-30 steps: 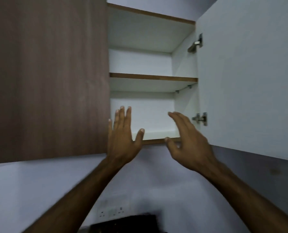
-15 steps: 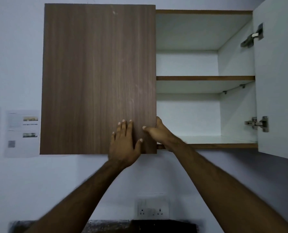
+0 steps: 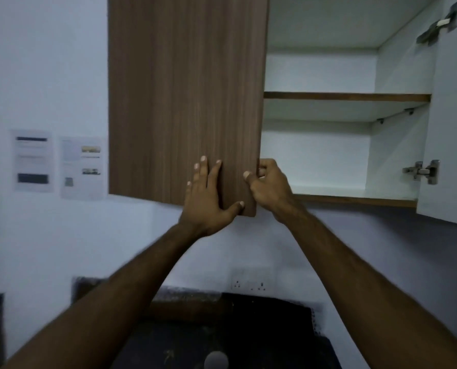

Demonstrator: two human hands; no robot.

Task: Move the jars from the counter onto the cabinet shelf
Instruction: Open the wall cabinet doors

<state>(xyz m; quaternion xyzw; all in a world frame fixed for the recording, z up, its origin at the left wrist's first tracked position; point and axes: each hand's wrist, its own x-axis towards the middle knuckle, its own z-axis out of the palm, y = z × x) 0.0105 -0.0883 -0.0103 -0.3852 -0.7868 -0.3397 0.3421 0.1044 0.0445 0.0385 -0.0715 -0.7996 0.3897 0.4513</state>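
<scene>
The right hand (image 3: 268, 186) curls its fingers round the free edge of the wooden cabinet door (image 3: 184, 102) while the left hand (image 3: 206, 193) presses flat, fingers straight, on the door's front, beside the open cabinet's bare lower shelf (image 3: 355, 194); no jars show.
</scene>
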